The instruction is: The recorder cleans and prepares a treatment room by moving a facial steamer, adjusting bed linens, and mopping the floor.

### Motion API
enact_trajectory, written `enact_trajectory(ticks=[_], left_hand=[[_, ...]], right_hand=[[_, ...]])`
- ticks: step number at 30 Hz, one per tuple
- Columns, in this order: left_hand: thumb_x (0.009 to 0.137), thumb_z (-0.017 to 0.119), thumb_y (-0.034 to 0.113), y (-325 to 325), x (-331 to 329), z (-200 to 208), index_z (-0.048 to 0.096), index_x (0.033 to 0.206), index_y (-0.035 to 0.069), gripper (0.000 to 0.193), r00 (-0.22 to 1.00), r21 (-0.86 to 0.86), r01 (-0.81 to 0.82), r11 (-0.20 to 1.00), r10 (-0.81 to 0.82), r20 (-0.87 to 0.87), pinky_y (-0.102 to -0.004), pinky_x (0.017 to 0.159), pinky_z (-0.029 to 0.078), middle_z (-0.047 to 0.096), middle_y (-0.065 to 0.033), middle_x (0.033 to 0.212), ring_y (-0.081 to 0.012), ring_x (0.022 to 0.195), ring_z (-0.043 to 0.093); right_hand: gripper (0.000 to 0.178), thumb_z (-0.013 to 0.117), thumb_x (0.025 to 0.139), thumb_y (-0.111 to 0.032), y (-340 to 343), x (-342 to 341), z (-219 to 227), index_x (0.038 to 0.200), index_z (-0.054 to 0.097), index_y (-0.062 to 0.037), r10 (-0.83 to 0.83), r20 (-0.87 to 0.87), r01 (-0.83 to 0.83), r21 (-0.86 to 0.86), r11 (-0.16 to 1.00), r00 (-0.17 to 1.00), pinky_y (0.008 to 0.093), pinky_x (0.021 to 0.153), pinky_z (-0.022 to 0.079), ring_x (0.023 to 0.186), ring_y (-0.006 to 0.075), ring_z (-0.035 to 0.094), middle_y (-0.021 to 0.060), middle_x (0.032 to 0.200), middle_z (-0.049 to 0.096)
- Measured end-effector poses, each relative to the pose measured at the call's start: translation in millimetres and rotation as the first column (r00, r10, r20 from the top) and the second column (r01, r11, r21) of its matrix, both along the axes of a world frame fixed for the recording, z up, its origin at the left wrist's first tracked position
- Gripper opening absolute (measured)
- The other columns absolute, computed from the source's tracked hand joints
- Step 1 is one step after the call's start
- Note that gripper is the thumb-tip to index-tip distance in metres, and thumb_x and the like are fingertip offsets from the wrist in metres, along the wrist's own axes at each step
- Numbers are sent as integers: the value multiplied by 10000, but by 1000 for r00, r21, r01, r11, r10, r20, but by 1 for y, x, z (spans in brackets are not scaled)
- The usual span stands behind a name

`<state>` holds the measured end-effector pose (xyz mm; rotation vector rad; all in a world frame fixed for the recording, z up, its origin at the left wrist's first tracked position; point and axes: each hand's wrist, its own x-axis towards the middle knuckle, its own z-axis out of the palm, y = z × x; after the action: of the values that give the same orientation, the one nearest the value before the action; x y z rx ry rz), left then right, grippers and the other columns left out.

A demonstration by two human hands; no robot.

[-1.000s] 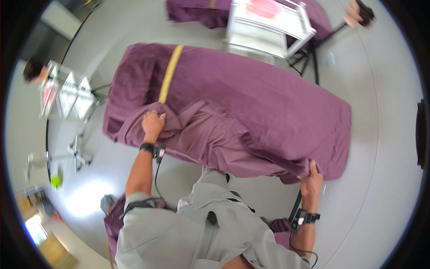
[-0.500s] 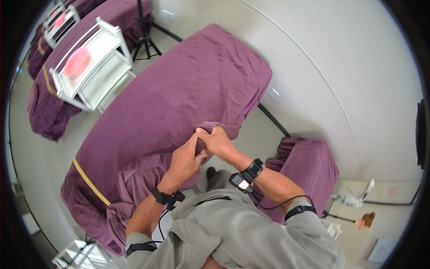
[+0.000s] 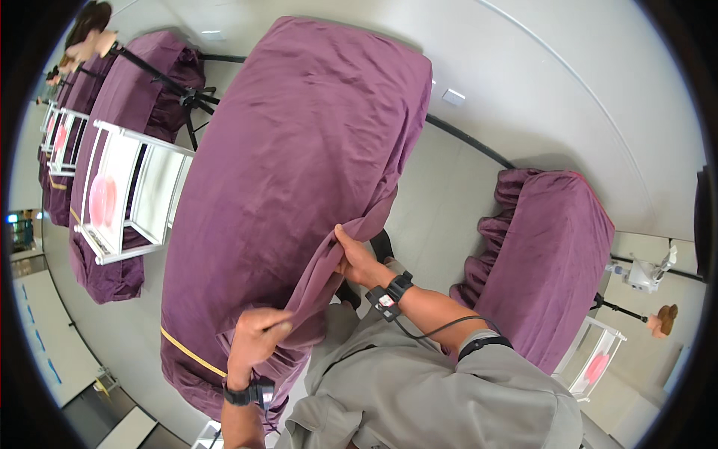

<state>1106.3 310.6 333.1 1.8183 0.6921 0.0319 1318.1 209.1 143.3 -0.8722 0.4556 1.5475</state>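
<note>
A purple sheet (image 3: 299, 142) covers a long bed that runs from the top of the view down toward me. My right hand (image 3: 356, 258) pinches a fold of the sheet at the bed's near right edge, pulling it up off the mattress. My left hand (image 3: 254, 337) is closed on the same loose fold lower down, near the bed's near corner. A yellow band (image 3: 191, 352) runs across the sheet by that corner. Both wrists wear black bands, and a cable runs from the right one along my forearm.
A white shelf trolley (image 3: 131, 194) with a pink item stands left of the bed. Another purple-covered bed (image 3: 112, 97) lies beyond it, and a third purple-covered one (image 3: 553, 254) stands at right. A black tripod (image 3: 179, 93) stands upper left. A person (image 3: 86, 34) is at the far top left.
My view has swung so the bed now runs straight ahead. My hands, close together on the fold before, have spread apart along it, the left one dropping toward the near corner.
</note>
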Motion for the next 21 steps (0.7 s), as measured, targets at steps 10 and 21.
enact_trajectory(ticks=[10,21], left_hand=[[827,740,87,8,0,8,703,926,-63,183,967,-468,-123,875,-1,-255,-259,551,417,609,-59,695,-120,626,576],[776,786,164,7,-17,5,693,845,-73,263,958,-504,-217,836,83,-274,-294,527,369,586,-65,667,-138,589,521]], right_hand=[[390,622,882,-160,-22,86,-158,1191,559,70,101,212,27,-529,848,972,479,807,531,972,258,634,149,1105,633],[267,596,826,-108,-36,145,-217,972,610,115,393,327,-74,-680,729,860,458,571,568,794,370,677,230,945,660]])
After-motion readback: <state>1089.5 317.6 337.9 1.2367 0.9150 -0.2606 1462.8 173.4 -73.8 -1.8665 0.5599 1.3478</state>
